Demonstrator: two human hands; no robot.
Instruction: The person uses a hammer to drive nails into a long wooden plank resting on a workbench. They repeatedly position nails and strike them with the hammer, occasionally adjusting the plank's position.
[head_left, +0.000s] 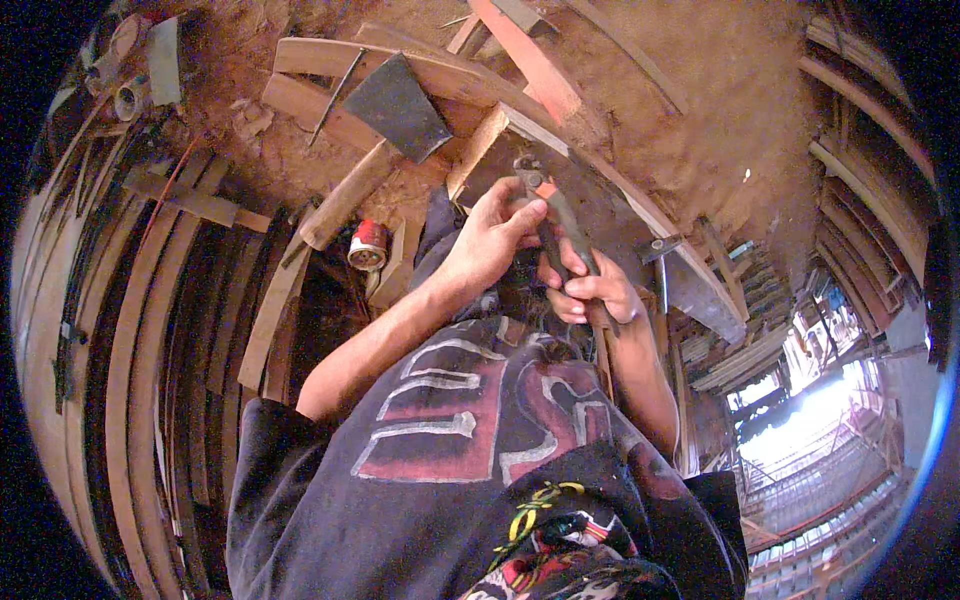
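My right hand is closed around the long handles of dark metal pincers, held above my lap. Their jaws point away from me, and the tool shows an orange patch just behind the head. My left hand grips the same pincers nearer the jaws, its thumb pressed along one handle. I cannot make out whether anything small sits between the jaws. Just beyond the jaws is a wooden board with a pale cut edge.
A dark square plate, a thin metal rod and a round wooden piece lie at far left. A red can stands near my left forearm. A long beam crosses ahead with a metal tool on it. Planks line the left.
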